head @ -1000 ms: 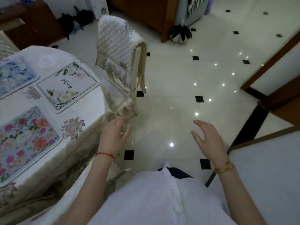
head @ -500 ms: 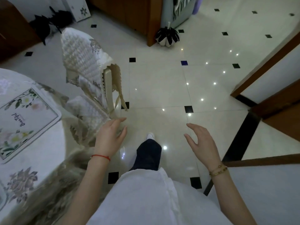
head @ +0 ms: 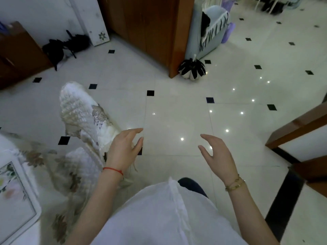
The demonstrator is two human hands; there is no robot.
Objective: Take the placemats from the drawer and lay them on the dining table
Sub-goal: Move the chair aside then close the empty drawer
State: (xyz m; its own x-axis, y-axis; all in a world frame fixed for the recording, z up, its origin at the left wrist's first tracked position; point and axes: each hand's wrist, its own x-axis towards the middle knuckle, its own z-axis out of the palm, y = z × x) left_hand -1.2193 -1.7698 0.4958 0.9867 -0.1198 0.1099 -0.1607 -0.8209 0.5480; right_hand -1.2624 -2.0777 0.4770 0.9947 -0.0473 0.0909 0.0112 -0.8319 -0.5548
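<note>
A person in a white top stands over a pale tiled floor [head: 177, 124] set with small black diamond inlays, both bare hands held out in front at waist height and holding nothing; the left hand [head: 123, 147] (a thin red cord at its wrist) has its fingers loosely extended and slack, with the quilted chair behind it, though whether it touches the chair cannot be told; the right hand [head: 217, 156], with gold bracelets at the wrist, is likewise relaxed and empty, palm turned inward, fingers gently curved over bare tile. One floral placemat [head: 16, 197] with a white border lies at the lower left edge of the frame on the dining table [head: 44, 206], near the table's edge, only partly in view; the table is draped in a cream cloth printed with brown flowers. Just beside the table stands a chair [head: 83, 117] in a white quilted cover, its back tilted toward the camera's left. Farther off, a folded black-and-white umbrella [head: 192, 68] rests on the floor at the corner of a wooden cabinet [head: 150, 29]; a pale blue basket [head: 210, 30] sits behind it; dark bags [head: 63, 46] lie against the white wall at upper left.
</note>
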